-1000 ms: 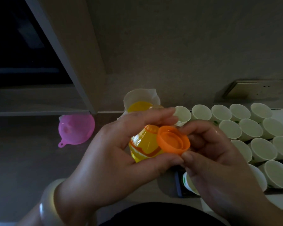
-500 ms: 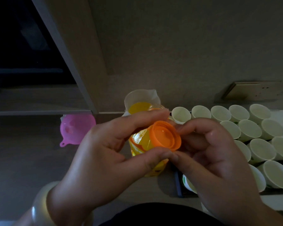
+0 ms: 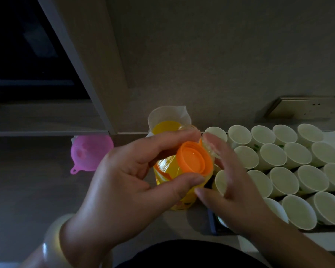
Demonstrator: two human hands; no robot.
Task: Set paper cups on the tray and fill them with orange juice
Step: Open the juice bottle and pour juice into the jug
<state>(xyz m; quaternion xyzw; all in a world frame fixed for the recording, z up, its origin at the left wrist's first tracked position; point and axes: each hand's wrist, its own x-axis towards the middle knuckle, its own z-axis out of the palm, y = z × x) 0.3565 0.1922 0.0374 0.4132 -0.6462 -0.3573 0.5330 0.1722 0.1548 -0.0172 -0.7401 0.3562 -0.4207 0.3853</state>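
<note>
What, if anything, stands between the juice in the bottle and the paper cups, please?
The orange cap seems to sit on the mouth of the bottle, in the grip of the left hand; it likely must come off before pouring. The cups, to its right, stand open and uncovered.

A dim indoor room, likely a home: plain wall [image 3: 201,55], socket plate [image 3: 306,107], dark window [image 3: 23,55] beside the surface [image 3: 27,194].

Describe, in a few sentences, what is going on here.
A person's left hand grips a juice bottle near its neck, with the orange cap at its mouth. The right hand is spread beside the cap. Rows of paper cups on the tray look empty; a jug behind holds juice.
</note>
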